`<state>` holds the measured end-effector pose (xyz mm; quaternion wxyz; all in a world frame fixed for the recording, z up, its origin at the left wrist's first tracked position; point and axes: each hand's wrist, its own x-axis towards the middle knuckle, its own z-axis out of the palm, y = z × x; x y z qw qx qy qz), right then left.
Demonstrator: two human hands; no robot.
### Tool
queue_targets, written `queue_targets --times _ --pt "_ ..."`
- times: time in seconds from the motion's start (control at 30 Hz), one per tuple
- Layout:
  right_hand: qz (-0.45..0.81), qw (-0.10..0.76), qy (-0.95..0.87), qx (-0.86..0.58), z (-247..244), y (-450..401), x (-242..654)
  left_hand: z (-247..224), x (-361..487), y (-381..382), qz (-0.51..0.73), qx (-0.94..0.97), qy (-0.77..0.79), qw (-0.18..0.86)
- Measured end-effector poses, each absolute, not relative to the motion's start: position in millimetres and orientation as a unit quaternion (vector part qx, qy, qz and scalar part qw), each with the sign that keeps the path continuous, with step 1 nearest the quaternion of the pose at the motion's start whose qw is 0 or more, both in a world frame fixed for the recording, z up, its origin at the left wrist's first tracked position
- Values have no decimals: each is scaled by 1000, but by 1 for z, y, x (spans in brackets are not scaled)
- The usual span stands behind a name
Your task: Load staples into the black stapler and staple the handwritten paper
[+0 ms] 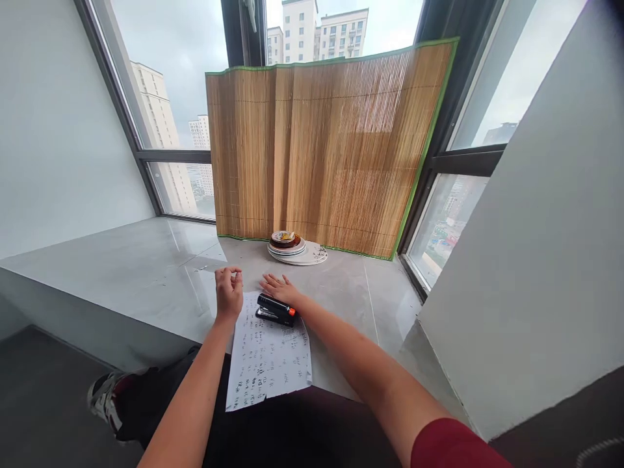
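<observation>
My left hand is raised near the top left corner of a handwritten sheet of paper. Its fingers are curled in, and whatever they may hold is hidden. My right hand lies flat with fingers apart, just beyond the paper's upper edge. Close below that palm, a black stapler with an orange-red spot at its right end rests on the sheet. The paper's lower part reaches over the sill's front edge, above my lap, and its bottom edge is torn.
A stack of plates and small dishes stands farther back on the pale tiled window sill. Behind it, a bamboo mat with green edging leans against the window. White walls flank both sides. A shoe shows at lower left.
</observation>
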<state>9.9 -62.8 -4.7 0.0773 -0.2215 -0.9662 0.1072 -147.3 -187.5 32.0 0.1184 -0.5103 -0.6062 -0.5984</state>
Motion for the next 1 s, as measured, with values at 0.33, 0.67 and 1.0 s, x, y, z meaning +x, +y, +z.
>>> queue_targets --times 0.33,0.67,1.0 --pt "116 58 -960 -249 0 -41 104 19 -142 -182 -504 -611 -609 30" --pt "111 69 -953 -272 -5 -35 133 8 -113 -186 -322 -773 -529 -137" --pt "244 220 -887 -325 28 -70 169 8 -115 -192 -280 -775 -549 -141"
